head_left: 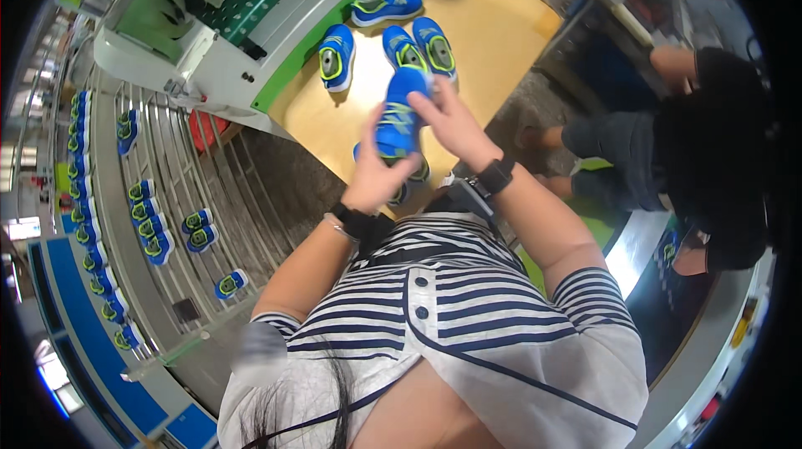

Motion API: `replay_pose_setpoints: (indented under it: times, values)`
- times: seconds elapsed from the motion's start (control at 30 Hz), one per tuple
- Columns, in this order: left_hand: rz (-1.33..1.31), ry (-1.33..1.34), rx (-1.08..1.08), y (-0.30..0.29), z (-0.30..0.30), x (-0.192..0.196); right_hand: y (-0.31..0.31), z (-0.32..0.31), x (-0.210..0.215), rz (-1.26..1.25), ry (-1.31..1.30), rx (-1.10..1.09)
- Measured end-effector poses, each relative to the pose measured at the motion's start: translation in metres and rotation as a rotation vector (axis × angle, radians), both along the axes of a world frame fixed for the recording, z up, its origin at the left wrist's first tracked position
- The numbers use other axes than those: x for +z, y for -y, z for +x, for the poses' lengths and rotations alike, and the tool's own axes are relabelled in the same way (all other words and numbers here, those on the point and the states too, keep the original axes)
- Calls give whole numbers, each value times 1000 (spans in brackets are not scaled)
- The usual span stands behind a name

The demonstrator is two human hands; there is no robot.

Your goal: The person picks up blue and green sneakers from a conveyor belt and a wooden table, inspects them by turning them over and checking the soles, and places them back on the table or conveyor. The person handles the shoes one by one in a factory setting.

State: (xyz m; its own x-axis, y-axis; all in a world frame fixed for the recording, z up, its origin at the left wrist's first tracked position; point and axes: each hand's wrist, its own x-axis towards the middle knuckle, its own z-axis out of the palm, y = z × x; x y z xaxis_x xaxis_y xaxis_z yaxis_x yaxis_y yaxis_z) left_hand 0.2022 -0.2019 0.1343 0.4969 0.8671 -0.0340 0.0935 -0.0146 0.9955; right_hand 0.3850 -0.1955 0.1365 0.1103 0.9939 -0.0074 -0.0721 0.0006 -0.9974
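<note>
Blue, lime-laced shoe (396, 119) sits gripped between left hand (373, 175) and right hand (453, 121), best steadied from both sides, blue-and-lime shoes (428, 33) at twelve o'clock.

Tan worktop (493, 19), bright sheen across its surface. White machine housing (309, 10) with green trim runs along the worktop's upper-left edge. Metal-bar rack (192, 198) beyond the left corner; mottled grey floor (292, 169) shows off the lower-left edge. Blue-panelled unit (83, 315) past the rack. Bright window-like patch (22, 228), far left.

Held blue shoe (396, 123) — blurred, another shoe (402, 194) — partly hidden
</note>
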Motion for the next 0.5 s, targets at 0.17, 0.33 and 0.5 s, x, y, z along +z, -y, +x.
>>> replay_pose_setpoints:
  times: [0.17,0.33,0.5]
  values:
    - [-350,154,526,-39,-66,-22,-52,22,-28,53,789,311]
    - [-329,-53,818,-54,-81,-50,-117,76,-60,-87,1016,46]
    - [-183,-408,811,-69,-65,-107,-153,63,-72,-296,1144,171]
